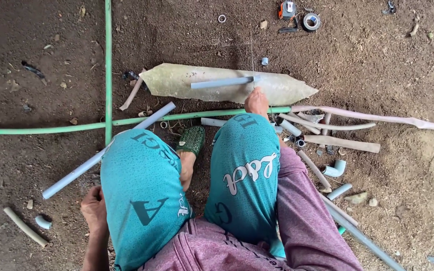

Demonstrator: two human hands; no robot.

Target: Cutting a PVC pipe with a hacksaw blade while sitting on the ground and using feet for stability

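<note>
- Down on the soil, a short grey pipe piece (222, 83) is seen lying on a flat pale board (287, 90).
- Just below the board, the right hand (256, 102) is placed near the piece's end; whether it grips cannot be told.
- Far below-left of the board, the left hand (94, 208) is rested by a knee, its fingers hidden.
- Two tape rolls (311, 21) are counted above the board.
- Open soil is left above-left of the board.
</note>
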